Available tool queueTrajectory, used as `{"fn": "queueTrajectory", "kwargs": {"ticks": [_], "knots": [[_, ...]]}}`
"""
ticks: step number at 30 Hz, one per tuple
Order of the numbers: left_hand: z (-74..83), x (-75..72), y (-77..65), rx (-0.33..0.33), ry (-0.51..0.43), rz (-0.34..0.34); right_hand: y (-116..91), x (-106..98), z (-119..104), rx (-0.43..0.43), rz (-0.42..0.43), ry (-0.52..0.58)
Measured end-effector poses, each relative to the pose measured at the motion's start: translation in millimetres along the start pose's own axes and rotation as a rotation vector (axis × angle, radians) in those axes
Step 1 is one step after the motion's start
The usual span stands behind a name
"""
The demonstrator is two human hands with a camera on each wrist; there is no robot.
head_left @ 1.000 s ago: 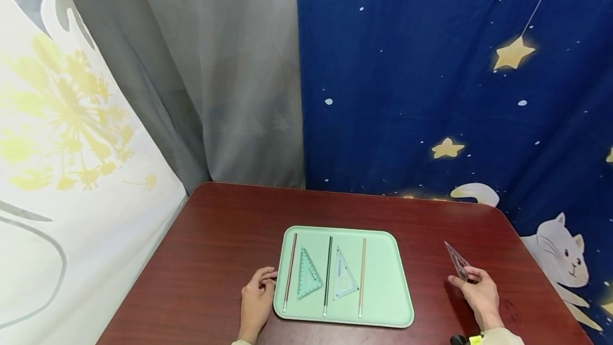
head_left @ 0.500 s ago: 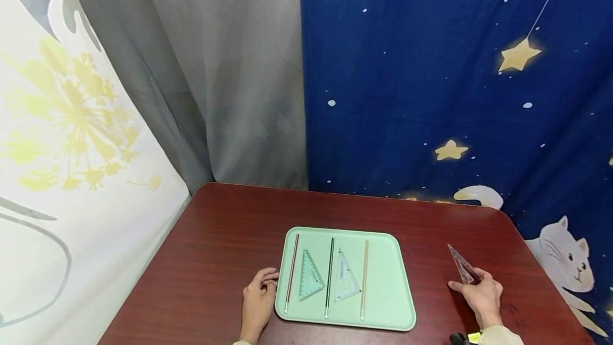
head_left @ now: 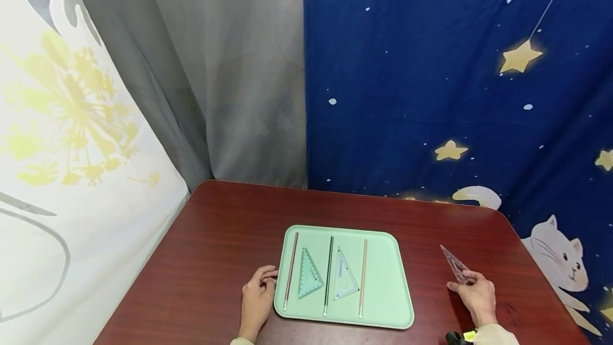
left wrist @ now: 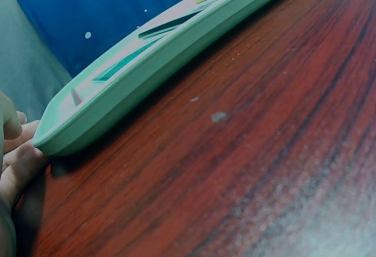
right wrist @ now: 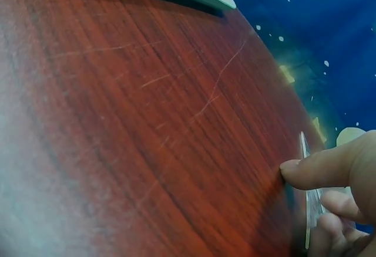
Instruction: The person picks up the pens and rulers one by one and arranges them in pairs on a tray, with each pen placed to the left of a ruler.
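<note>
My right hand [head_left: 478, 296] pinches a clear set square [head_left: 455, 265] between thumb and fingers, close over the table right of the tray. In the right wrist view the set square [right wrist: 312, 210] appears nearly edge-on, partly hidden by the fingers. My left hand [head_left: 257, 301] rests on the table, its loosely bent fingers touching the left side of a pale green tray [head_left: 388, 281]. The tray bears a red pencil [head_left: 290, 270], a greenish set square [head_left: 308, 277], a black pencil [head_left: 328, 276], a clear set square [head_left: 345, 278] and a natural-wood pencil [head_left: 363, 278], set side by side.
The dark red wooden table [head_left: 230, 222] has rounded far corners. Behind it hang a grey curtain [head_left: 254, 95] and a blue starry curtain [head_left: 383, 95]. A white printed cloth [head_left: 105, 217] hangs along the left side. A black strap piece [head_left: 455, 338] shows by the right wrist.
My right hand has shifted slightly with the set square, a little to the left in the last half second. The left hand stays at the tray's side; the tray's contents lie as before.
</note>
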State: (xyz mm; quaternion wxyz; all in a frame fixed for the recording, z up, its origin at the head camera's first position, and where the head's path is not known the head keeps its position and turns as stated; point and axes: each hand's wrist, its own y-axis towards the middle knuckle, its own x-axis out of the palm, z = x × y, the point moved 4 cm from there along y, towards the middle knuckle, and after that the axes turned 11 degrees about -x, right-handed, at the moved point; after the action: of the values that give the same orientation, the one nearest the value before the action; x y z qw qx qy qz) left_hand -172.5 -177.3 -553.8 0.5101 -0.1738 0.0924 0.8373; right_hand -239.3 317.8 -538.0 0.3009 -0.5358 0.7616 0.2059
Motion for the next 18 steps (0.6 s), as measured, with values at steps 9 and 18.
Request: {"fn": "queueTrajectory", "kwargs": {"ticks": [9, 18], "knots": [[0.4, 0.9, 0.1, 0.011, -0.010, 0.012, -4.0, -0.7, -5.9, -0.101, 0.042, -0.065], [-0.9, 2.0, 0.1, 0.022, -0.017, 0.016, -4.5, -2.5, -3.2, -0.077, -0.005, -0.084]]}}
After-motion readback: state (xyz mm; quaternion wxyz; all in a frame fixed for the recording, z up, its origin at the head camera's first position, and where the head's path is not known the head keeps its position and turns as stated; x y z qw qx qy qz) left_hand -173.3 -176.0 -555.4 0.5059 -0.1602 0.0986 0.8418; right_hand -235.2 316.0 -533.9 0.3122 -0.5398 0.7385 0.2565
